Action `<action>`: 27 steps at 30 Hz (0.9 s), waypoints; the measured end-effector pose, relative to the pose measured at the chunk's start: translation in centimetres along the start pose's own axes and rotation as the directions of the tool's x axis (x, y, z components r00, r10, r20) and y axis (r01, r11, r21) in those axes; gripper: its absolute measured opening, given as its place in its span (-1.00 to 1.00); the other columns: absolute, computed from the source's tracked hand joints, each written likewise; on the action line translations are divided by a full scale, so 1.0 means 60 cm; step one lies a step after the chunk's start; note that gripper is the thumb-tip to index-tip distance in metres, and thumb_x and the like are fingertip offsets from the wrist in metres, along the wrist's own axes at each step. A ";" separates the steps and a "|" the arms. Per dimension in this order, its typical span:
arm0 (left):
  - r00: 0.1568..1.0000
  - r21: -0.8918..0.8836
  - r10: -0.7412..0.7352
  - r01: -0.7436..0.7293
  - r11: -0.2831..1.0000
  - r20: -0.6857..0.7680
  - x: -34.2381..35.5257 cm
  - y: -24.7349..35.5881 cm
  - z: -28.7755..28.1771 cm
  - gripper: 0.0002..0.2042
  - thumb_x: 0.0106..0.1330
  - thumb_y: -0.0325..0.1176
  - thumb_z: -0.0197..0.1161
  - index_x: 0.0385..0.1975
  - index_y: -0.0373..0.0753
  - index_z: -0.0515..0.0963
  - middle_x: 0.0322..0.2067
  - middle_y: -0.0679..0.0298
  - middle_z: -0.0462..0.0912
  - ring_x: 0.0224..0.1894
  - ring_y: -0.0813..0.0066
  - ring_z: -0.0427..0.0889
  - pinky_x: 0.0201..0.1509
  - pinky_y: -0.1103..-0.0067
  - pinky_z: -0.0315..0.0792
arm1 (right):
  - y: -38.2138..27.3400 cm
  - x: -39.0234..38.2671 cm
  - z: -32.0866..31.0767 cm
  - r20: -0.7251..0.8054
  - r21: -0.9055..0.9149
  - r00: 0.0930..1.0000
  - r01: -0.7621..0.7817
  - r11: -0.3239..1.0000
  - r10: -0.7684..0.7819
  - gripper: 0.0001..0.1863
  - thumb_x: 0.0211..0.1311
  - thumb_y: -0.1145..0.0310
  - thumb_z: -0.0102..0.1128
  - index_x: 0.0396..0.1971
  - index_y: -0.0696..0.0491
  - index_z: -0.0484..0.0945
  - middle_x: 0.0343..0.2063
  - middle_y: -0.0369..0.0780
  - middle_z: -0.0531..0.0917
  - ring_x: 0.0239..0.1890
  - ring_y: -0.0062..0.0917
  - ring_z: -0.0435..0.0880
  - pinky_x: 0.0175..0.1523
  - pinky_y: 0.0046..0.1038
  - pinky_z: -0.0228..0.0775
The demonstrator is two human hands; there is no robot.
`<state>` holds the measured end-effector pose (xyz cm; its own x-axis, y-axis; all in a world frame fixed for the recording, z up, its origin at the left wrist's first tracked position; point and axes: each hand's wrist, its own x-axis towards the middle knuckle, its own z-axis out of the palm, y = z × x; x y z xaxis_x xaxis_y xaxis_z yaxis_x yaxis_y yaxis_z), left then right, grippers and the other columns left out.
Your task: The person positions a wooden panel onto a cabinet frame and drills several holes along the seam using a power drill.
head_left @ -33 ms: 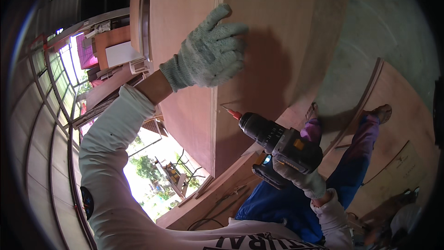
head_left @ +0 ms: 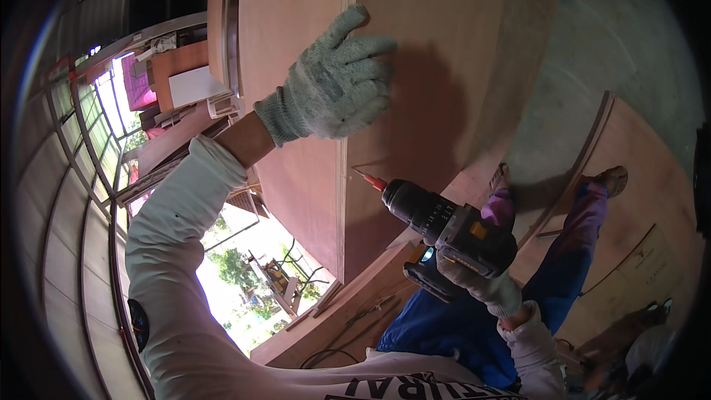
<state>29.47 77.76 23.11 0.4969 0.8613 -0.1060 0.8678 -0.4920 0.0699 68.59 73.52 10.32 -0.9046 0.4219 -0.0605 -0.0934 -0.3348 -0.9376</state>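
Note:
My left hand, in a grey knitted glove, lies over the edge of a large plywood box. Its fingers are stretched out and it holds nothing. In my gloved right hand is a black cordless drill with yellow details, gripped by the handle. The drill's small light is lit. From its chuck a red-collared driver bit points up and left. The bit's tip meets the wood face close to the box's edge; whether a screw is under it I cannot tell.
Below the box lies a wooden board with a dark cable on it. To the right, a curved-looking plywood sheet rests by my sandalled foot on the concrete floor. Stacked boards and a bright opening are at left.

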 end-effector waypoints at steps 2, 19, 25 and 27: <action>0.998 -0.014 0.008 -0.007 1.000 0.058 -0.002 -0.002 -0.004 -0.91 0.10 -0.30 0.30 -0.45 -0.11 0.59 -0.29 0.30 0.62 0.12 0.21 0.62 0.42 -0.15 0.24 | 0.006 0.006 -0.014 0.281 -0.340 0.959 0.143 0.930 -0.044 -0.67 0.21 0.32 0.51 -0.06 0.08 0.70 -0.22 -0.27 0.79 -0.24 -0.54 0.79 -0.12 -0.46 0.65; 1.000 0.024 0.001 -0.001 1.000 0.029 -0.008 -0.001 0.007 -0.86 -0.02 -0.32 0.40 -0.45 -0.13 0.62 -0.30 0.29 0.66 0.11 0.17 0.66 0.45 -0.15 0.28 | -0.041 0.049 -0.028 0.255 -0.256 0.954 0.222 0.941 -0.155 -0.65 0.17 0.42 0.53 -0.02 0.02 0.71 -0.14 -0.20 0.78 -0.18 -0.41 0.79 -0.03 -0.34 0.66; 1.000 0.021 -0.009 0.009 1.000 0.011 -0.003 0.000 0.020 -0.85 -0.04 -0.31 0.40 -0.49 -0.11 0.58 -0.28 0.29 0.66 0.09 0.14 0.64 0.41 -0.16 0.29 | -0.059 0.034 -0.021 0.240 -0.339 0.952 0.267 0.902 -0.192 -0.57 0.13 0.44 0.56 0.02 -0.10 0.69 -0.03 -0.19 0.75 -0.03 -0.33 0.77 0.19 -0.16 0.61; 0.999 0.030 -0.019 0.017 0.999 0.040 -0.003 0.004 0.017 -0.86 -0.03 -0.30 0.39 -0.50 -0.09 0.57 -0.27 0.29 0.66 0.10 0.15 0.63 0.40 -0.15 0.30 | -0.059 0.031 -0.020 0.221 -0.412 0.951 0.290 0.864 -0.215 -0.56 0.13 0.45 0.57 0.02 -0.11 0.68 -0.01 -0.19 0.74 -0.02 -0.32 0.78 0.18 -0.15 0.61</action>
<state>29.58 77.36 22.15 0.4806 0.8646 -0.1467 0.8761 -0.4806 0.0378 67.72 76.52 13.10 -0.9324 0.2874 0.2191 -0.1722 0.1799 -0.9685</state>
